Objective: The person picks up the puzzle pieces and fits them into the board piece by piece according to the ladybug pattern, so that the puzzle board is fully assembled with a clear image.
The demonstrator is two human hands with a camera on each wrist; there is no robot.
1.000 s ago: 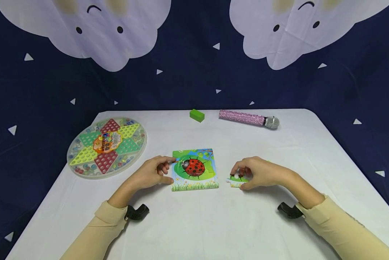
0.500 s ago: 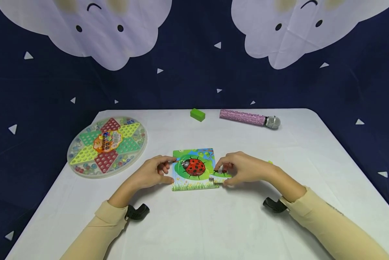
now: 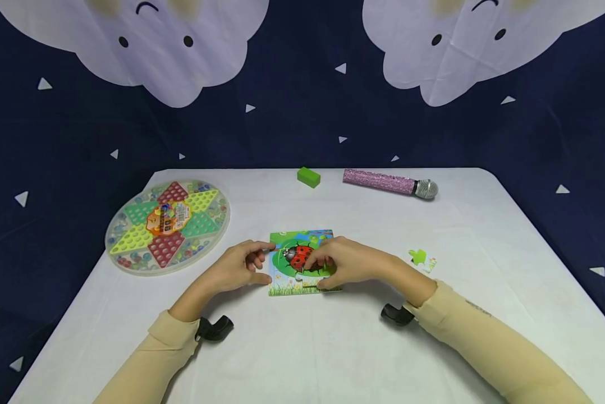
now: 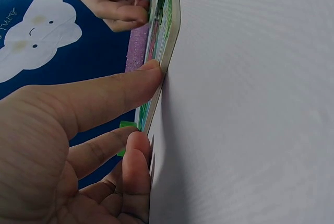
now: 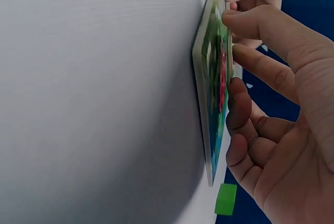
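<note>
A square ladybug puzzle (image 3: pixel 282 287) lies on the white table in the middle of the head view. Thumb and index finger of my left hand (image 3: pixel 232 268) rest against its left edge, spread apart. Over the puzzle's lower right part, my right hand (image 3: pixel 358 262) pinches a puzzle piece (image 3: pixel 310 282) between thumb and fingers. The piece, with a rounded knob, overlaps the ladybug picture, partly hidden by my fingers. From the right wrist view, the piece is edge-on, close over the puzzle (image 5: pixel 213 78).
Another puzzle piece (image 3: pixel 417 256), green and white, lies right of my right hand. A round Chinese checkers board (image 3: pixel 201 255) with marbles sits at the left. Toward the back edge are a green block (image 3: pixel 308 177) and a pink glitter microphone (image 3: pixel 378 179).
My right hand has carried the puzzle piece leftward, from beside the puzzle to over its lower right part. The green and white piece at right has come into sight. My left hand stays put.
</note>
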